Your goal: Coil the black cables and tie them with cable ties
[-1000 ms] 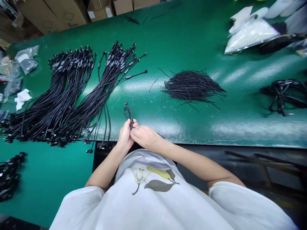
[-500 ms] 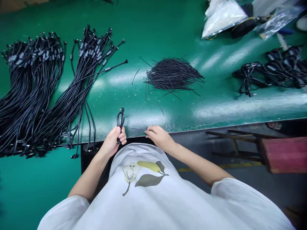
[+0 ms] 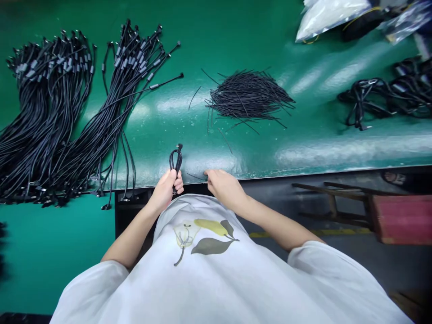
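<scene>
My left hand point(image 3: 168, 189) is closed around a folded black cable point(image 3: 176, 159), whose looped top and small plug stick up above the fingers. To its right, my right hand point(image 3: 227, 189) pinches one end of a thin black tie point(image 3: 195, 177) that points left toward the cable. The two hands are apart at the table's front edge. Beyond them lies a heap of thin black ties point(image 3: 249, 95), with a few loose ones around it.
Long black cables point(image 3: 104, 112) spread over the left of the green table point(image 3: 202, 40). Bundled cables point(image 3: 367, 101) and a white plastic bag point(image 3: 330, 18) lie at the right. A red stool point(image 3: 401, 218) stands below the table's right side.
The camera view has shifted a little. My left hand has moved slightly right with the folded cable, closer to my right hand and the tie.
</scene>
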Action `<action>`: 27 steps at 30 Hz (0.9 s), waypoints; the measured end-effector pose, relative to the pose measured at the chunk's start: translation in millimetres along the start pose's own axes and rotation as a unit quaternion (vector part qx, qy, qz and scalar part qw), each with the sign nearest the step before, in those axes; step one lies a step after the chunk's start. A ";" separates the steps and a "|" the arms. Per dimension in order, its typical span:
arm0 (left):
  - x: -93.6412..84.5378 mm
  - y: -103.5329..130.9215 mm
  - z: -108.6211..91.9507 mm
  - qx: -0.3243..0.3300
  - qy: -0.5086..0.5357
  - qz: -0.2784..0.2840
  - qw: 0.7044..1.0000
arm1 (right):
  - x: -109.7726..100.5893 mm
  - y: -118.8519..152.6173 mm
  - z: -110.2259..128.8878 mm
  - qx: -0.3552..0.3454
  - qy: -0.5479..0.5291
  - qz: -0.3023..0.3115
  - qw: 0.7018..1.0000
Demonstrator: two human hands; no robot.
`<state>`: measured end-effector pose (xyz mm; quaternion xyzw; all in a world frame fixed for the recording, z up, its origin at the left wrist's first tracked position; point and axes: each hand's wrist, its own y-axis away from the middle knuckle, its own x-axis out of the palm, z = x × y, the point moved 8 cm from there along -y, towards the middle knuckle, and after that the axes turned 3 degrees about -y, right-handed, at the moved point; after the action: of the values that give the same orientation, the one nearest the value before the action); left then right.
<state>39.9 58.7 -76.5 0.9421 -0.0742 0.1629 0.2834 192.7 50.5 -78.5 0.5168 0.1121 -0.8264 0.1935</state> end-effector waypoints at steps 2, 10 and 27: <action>1.7 3.9 1.8 0.002 -0.005 0.008 1.000 | -5.4 -6.0 -10.2 0.034 -0.043 -0.013 0.998; 19.6 5.5 15.6 -0.029 0.019 0.067 0.997 | -10.8 -39.3 19.3 -0.023 -0.407 -0.003 0.913; 11.1 -4.4 -5.0 0.061 -0.340 0.067 0.936 | -41.2 -40.3 76.1 -0.389 0.022 0.016 0.921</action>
<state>50.0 64.7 -70.9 0.9495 -0.2195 -0.1443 0.1718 129.6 65.8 -8.6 0.4209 0.4210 -0.7026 0.3898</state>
